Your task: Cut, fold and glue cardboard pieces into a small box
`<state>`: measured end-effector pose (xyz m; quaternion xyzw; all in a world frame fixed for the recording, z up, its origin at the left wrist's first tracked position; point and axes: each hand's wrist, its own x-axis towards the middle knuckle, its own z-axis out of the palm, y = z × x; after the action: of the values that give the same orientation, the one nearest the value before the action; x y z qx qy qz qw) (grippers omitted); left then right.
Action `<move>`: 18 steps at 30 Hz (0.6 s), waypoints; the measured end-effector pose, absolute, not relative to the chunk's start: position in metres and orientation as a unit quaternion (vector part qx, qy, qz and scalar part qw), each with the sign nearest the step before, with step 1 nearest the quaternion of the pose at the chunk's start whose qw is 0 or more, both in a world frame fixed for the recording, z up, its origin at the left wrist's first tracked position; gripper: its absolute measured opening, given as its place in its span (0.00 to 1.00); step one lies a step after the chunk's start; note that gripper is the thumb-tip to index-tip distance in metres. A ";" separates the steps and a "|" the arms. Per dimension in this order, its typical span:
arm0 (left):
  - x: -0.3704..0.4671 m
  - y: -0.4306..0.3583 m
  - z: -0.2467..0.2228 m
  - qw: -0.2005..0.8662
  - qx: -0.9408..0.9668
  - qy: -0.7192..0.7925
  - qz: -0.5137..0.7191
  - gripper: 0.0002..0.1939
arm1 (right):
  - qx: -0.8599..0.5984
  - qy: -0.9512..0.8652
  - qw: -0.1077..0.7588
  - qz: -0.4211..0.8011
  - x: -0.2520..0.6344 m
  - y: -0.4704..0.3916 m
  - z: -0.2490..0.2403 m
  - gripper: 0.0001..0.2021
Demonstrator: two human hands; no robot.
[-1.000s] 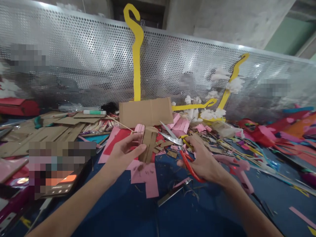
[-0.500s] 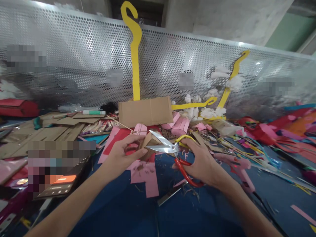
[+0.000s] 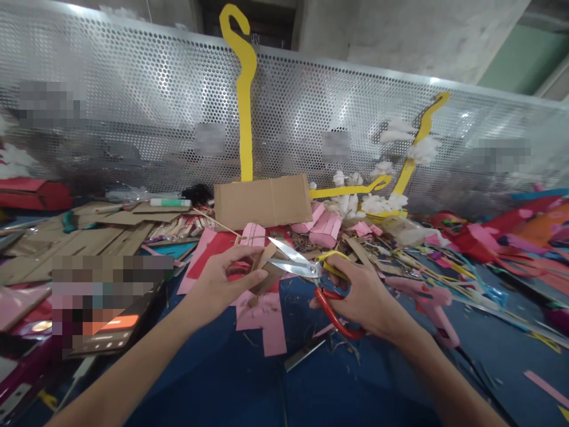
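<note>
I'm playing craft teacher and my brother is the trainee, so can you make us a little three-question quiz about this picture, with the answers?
1. Multiple choice: what lies just past the outer side of the right forearm?
A) a hammer
B) a pink hot-glue gun
C) a paint roller

2. True or false: the scissors in the right grip have their blades closed together.

3. Fill in the blank: the left grip holds a small piece of brown ____.

Key:
1. B.
2. False; they are spread open.
3. Cardboard.
</note>
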<state>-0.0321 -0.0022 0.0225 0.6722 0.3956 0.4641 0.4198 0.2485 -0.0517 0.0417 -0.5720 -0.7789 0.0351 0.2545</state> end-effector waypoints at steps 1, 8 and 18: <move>-0.032 -0.002 0.023 0.420 0.672 0.397 0.463 0.20 | -0.574 -0.778 0.253 0.033 0.249 -0.052 0.041 0.16; -0.033 0.002 0.018 0.428 0.677 0.387 0.456 0.21 | -0.574 -0.779 0.252 0.012 0.251 -0.050 0.040 0.13; -0.035 0.005 0.016 0.414 0.706 0.374 0.436 0.23 | -0.580 -0.761 0.287 0.043 0.254 -0.048 0.035 0.18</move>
<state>-0.0345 0.0046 0.0156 0.7064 0.3740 0.4356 0.4140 0.2538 -0.0484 0.0346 -0.5802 -0.7612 0.0426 0.2866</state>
